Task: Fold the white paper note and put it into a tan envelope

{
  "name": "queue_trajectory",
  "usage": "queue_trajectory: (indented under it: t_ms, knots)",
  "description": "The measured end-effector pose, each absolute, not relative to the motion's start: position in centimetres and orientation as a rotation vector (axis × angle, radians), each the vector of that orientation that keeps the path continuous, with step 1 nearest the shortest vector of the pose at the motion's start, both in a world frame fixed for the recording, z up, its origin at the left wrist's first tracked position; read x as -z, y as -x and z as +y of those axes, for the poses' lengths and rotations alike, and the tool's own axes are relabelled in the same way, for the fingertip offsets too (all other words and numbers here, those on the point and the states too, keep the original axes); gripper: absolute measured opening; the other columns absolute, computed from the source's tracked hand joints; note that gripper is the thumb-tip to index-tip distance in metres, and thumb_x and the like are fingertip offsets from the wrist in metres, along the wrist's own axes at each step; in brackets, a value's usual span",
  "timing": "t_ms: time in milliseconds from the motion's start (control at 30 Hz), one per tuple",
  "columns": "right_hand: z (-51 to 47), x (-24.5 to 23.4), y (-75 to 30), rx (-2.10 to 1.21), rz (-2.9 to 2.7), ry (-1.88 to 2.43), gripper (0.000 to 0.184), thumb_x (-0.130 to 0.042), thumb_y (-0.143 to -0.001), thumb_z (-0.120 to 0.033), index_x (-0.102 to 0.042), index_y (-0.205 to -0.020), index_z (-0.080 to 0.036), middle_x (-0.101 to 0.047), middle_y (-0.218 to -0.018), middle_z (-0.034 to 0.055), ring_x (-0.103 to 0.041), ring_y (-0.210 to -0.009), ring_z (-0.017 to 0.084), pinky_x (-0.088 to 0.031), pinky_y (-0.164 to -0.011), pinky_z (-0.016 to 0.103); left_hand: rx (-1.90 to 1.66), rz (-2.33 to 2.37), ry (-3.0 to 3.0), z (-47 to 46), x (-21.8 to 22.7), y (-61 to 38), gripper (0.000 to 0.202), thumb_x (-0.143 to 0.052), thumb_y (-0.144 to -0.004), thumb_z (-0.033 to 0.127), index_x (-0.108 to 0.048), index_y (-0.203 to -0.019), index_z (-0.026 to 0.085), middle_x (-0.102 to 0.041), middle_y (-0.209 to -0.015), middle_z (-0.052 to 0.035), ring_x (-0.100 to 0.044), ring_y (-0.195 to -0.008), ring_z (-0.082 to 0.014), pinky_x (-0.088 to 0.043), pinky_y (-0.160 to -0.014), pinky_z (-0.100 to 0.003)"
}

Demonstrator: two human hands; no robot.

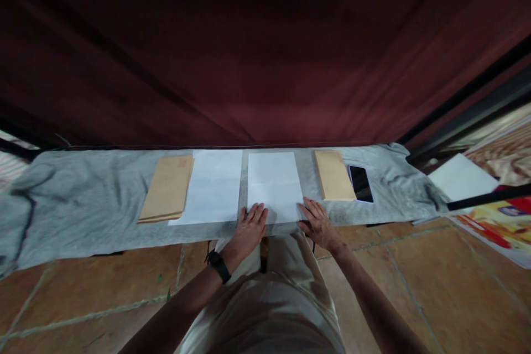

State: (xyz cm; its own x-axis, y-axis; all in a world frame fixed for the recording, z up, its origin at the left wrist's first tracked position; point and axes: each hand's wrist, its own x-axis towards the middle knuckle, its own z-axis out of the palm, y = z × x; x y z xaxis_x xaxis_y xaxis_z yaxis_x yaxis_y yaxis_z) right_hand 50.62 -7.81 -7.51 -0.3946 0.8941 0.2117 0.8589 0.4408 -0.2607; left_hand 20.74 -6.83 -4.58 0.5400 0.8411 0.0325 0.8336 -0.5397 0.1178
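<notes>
Left hand and right hand lie flat, fingers loosely spread, grasping nothing, at near corners of centre white sheet on grey cloth, probably steadying it; pressure unclear from here.

There are two bare hands, the left hand and the right hand; one black wristwatch; two white rectangular paper sheets; two flat piles of brown paper envelopes, too indistinct to count singly; one black-screened rectangular phone; one long grey cloth; one dark red fabric hanging
</notes>
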Motion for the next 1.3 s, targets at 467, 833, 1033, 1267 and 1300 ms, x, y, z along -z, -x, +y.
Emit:
queue_trajectory:
  t_ms: [467, 833, 1033, 1267, 1300]
  knots:
    - [-7.6, 7.5, -51.4, -0.304, -2.299, 1.417, 0.062, -0.054, -0.096, -0.028, -0.037, -0.156, -0.022, -0.045, -0.157, 0.0135, -0.042, -0.145, 0.027, -0.034, -0.120, 0.053, -0.186, 1.309, -2.659, -6.8, 3.0, -19.0, 0.049, -0.048, -0.085, -0.002, -0.064, -0.128, 0.017, -0.068, -0.131, -0.0115, -0.062, -0.123, -0.0229, -0.045, -0.111, -0.041]
    - [-7.5, 6.7, -52.0, -0.477, -2.203, 1.290, 0.080, -0.056, -0.081, -0.006, -0.037, -0.157, -0.025, -0.043, -0.159, 0.0089, -0.042, -0.146, 0.025, -0.039, -0.119, 0.049, -0.531, 1.062, -2.459, -8.1, 0.6, -16.5, 0.042, -0.045, -0.094, 0.005, -0.067, -0.124, 0.026, -0.074, -0.120, -0.0023, -0.067, -0.114, -0.0179, -0.052, -0.106, -0.035]
    - [-6.1, 6.3, -50.6, -0.559, -2.194, 1.220, 0.054, -0.060, -0.088, -0.013, -0.061, -0.139, -0.027, -0.059, -0.146, 0.0089, -0.052, -0.138, 0.026, -0.037, -0.120, 0.054, -0.496, 0.871, -2.455, -8.2, 0.6, -16.9, 0.035, -0.047, -0.099, 0.013, -0.068, -0.123, 0.027, -0.075, -0.120, -0.0023, -0.069, -0.111, -0.0155, -0.046, -0.115, -0.037]
    - [-7.1, 6.9, -51.1, -0.568, -2.136, 1.228, 0.051, -0.057, -0.086, -0.012, -0.067, -0.133, -0.028, -0.067, -0.135, 0.0081, -0.059, -0.129, 0.025, -0.042, -0.115, 0.053, -0.602, 1.135, -2.389, -7.6, 2.5, -14.2, 0.062, -0.062, -0.089, 0.014, -0.048, -0.148, 0.025, -0.058, -0.147, -0.0083, -0.051, -0.139, -0.0228, -0.041, -0.119, -0.048]
    - [-7.3, 7.0, -51.3, -0.559, -2.118, 1.233, 0.050, -0.057, -0.086, -0.013, -0.067, -0.133, -0.028, -0.067, -0.135, 0.0081, -0.059, -0.129, 0.026, -0.043, -0.115, 0.053, -0.611, 1.166, -2.387, -7.4, 2.9, -13.8, 0.065, -0.059, -0.089, 0.011, -0.045, -0.150, 0.025, -0.056, -0.149, -0.0084, -0.049, -0.141, -0.0226, -0.041, -0.119, -0.048]
